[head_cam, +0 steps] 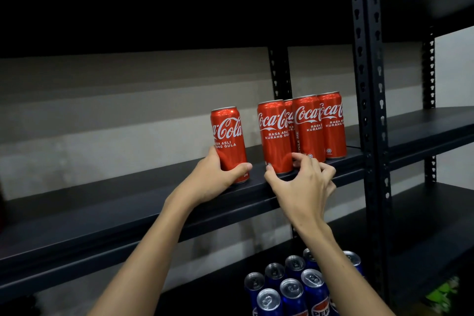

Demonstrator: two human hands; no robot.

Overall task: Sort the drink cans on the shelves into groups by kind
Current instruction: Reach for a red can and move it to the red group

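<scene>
Black metal shelf [128,223], board running across at chest height, pale wall behind.

Left hand [213,177] grips a lone red Coca-Cola can [228,145] low on its body: thumb wrapped across the front near the base, fingers hidden round the back. The can stands upright on the shelf board, near the front edge, apart from the others.

Just right of it, a cluster of four red Coca-Cola cans [302,128], all upright on the same board, packed touching or nearly so. One sits behind the rest and is mostly hidden. The cluster ends just short of the slotted upright post [366,110].

Right hand [305,182] is at the base of the front-left can of the cluster [274,136]: thumb on its left side near the bottom, index fingertip on the right, other fingers curled loosely toward the next can. Looks like a light pinch; contact is only at the bottom rim area.

Lower shelf, below the right forearm: a group of blue Pepsi cans [295,287], upright, tops facing the camera, bunched tight together.

Far right, a second shelving bay [431,131]; something green [441,292] is low in it, too blurred to identify.
</scene>
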